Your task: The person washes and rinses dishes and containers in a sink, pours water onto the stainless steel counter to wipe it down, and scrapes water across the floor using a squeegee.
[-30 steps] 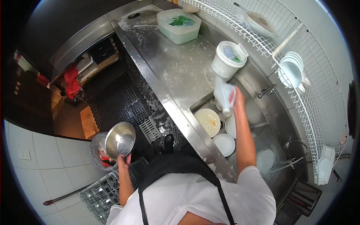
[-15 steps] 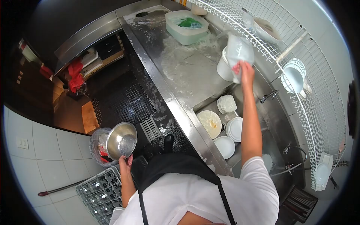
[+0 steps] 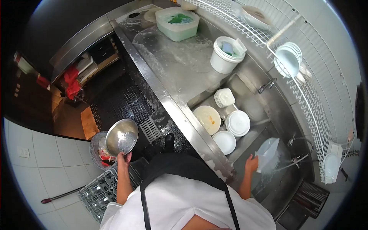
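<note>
My left hand [image 3: 124, 157] grips the rim of a metal bowl [image 3: 122, 134], tilted beside and partly over a bin lined with clear plastic [image 3: 100, 149]. Wet patches shine inside the bowl. On the other side, my right hand [image 3: 251, 163] is closed on the edge of a translucent white plastic container [image 3: 265, 154] in the right sink basin [image 3: 245, 153]. Water splashes over and around the container, near a hose-like tap [image 3: 295, 163]. The fingertips of my right hand are partly hidden behind the container's edge.
The left basin holds a stained round dish [image 3: 207, 119], stacked white plates [image 3: 238, 123], a white plate [image 3: 224, 142] and small square dishes [image 3: 224, 98]. On the wet counter stand a white bucket [image 3: 226, 61] and a tub of soapy water [image 3: 177, 30]. A wire rack [image 3: 306, 111] lines the wall.
My right hand has brought the plastic container from beside the bucket down into the right basin. The bucket's top, with a sponge in it, now shows. My left hand still holds the bowl.
</note>
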The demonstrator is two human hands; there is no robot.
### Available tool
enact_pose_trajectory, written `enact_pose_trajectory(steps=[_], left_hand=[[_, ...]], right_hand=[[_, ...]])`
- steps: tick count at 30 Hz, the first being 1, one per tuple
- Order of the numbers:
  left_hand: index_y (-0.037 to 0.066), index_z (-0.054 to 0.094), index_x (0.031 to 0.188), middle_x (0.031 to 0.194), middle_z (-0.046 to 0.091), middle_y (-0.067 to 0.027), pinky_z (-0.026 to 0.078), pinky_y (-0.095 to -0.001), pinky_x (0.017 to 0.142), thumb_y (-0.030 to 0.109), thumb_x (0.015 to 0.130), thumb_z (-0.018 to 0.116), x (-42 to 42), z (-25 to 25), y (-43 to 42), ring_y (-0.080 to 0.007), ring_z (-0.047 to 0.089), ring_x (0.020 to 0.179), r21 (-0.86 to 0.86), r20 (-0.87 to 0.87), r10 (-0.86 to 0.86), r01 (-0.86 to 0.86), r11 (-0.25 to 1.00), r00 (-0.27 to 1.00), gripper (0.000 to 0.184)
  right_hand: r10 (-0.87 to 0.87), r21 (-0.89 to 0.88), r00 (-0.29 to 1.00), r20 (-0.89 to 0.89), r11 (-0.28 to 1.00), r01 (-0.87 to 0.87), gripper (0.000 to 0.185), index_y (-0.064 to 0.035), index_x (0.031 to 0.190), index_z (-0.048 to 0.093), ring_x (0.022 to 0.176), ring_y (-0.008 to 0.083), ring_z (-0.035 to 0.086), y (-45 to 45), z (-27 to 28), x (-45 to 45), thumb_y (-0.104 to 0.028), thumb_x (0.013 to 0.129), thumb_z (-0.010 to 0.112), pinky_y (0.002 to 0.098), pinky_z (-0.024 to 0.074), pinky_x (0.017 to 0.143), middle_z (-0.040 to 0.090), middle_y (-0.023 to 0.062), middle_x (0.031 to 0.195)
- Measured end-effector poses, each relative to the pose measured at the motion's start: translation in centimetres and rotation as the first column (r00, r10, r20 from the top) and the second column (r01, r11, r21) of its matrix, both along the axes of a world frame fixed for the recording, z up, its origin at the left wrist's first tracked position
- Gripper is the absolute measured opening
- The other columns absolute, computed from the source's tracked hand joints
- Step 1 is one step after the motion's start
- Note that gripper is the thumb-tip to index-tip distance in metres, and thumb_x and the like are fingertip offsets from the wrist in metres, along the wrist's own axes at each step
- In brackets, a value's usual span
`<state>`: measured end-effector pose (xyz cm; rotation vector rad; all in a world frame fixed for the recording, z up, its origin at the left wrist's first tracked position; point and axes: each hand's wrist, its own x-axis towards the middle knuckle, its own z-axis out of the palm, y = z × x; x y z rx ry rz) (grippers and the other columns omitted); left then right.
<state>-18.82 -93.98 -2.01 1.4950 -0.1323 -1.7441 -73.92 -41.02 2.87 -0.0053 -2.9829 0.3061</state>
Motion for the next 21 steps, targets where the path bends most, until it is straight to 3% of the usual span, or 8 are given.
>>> enact_pose_trajectory(steps=[4,7,10,11,13,16,19,21], left_hand=[[-0.007,0.051,0.116,0.109,0.063,-0.0224,0.063,-0.0475,0.081,0.008,0.081,0.047,-0.6,-0.2,-1.3,-0.0381,0.068,0.091,-0.034,0.005,-0.05,0.05,0.998,0.999,0.038],[-0.005,0.05,0.119,0.109,0.062,-0.0211,0.062,-0.0466,0.083,0.009,0.08,0.052,-1.2,0.6,-1.3,-0.0378,0.066,0.095,-0.106,-0.004,-0.095,0.095,0.99,0.995,0.041],[-0.006,0.05,0.118,0.109,0.062,-0.022,0.063,-0.0477,0.082,0.008,0.083,0.048,-1.4,2.2,-1.4,-0.0365,0.067,0.093,-0.092,0.042,-0.126,0.13,0.987,0.991,0.038],[-0.006,0.05,0.118,0.111,0.062,-0.0223,0.063,-0.0476,0.082,0.008,0.083,0.048,-1.2,2.6,-1.3,-0.0364,0.067,0.093,-0.096,0.047,-0.14,0.144,0.985,0.989,0.038],[-0.007,0.05,0.118,0.112,0.061,-0.0228,0.062,-0.047,0.083,0.008,0.083,0.049,-0.7,2.7,-0.7,-0.036,0.067,0.093,-0.087,0.053,-0.145,0.15,0.985,0.988,0.038],[-0.009,0.045,0.122,0.108,0.061,-0.0237,0.064,-0.045,0.079,0.006,0.08,0.052,-0.6,4.1,2.0,-0.0387,0.068,0.091,-0.131,0.022,-0.021,0.024,0.991,1.0,0.045],[-0.007,0.045,0.125,0.111,0.061,-0.0233,0.064,-0.0447,0.079,0.006,0.08,0.053,0.7,4.0,3.3,-0.0375,0.068,0.093,-0.102,0.045,-0.031,0.036,0.994,0.998,0.048],[-0.006,0.045,0.126,0.113,0.061,-0.0223,0.064,-0.0442,0.081,0.005,0.08,0.053,2.2,3.1,4.4,-0.036,0.068,0.094,-0.092,0.037,-0.022,0.026,0.995,0.999,0.048]], right_hand=[[-0.197,0.183,0.915,0.353,0.973,0.139,0.054,0.0063,0.118,0.063,0.106,0.0449,0.063,6.7,-5.6,0.6,-0.041,0.091,0.061,0.0504,0.0485,0.092,0.064,0.0299,0.115],[0.08,0.111,0.721,0.689,0.971,-0.214,0.057,0.0047,0.107,0.068,0.1,0.0445,0.065,12.3,-15.9,-2.0,-0.048,0.088,0.061,0.0508,0.0493,0.089,0.067,0.0308,0.107],[0.101,-0.099,0.813,0.574,0.994,-0.054,0.06,0.005,0.1,0.07,0.091,0.0414,0.068,10.0,-16.9,-1.6,-0.053,0.089,0.057,0.0471,0.05,0.083,0.069,0.0301,0.099],[0.01,-0.187,0.821,0.571,0.975,0.118,0.06,0.0041,0.097,0.07,0.088,0.0391,0.068,8.6,-15.0,-1.4,-0.054,0.089,0.057,0.0468,0.0497,0.08,0.069,0.0284,0.098],[-0.166,-0.345,0.791,0.589,0.833,0.432,0.061,0.0023,0.089,0.069,0.082,0.0345,0.068,7.0,-9.7,-1.3,-0.057,0.089,0.057,0.0463,0.049,0.076,0.07,0.025,0.094],[-0.322,-0.69,0.697,0.641,0.156,0.707,0.057,-0.0019,0.081,0.063,0.07,0.0285,0.063,8.0,-8.5,-1.0,-0.057,0.09,0.053,0.0436,0.0479,0.071,0.065,0.0136,0.078],[-0.256,-0.752,0.725,0.64,-0.01,0.66,0.045,-0.0082,0.076,0.054,0.061,0.0237,0.057,9.9,-8.6,0.2,-0.051,0.09,0.052,0.0416,0.0472,0.068,0.055,0.0048,0.067],[-0.088,-0.815,0.811,0.578,-0.006,0.58,0.039,-0.009,0.074,0.052,0.057,0.0225,0.053,12.1,-8.1,1.1,-0.045,0.088,0.052,0.0391,0.0464,0.064,0.051,0.0041,0.063]])
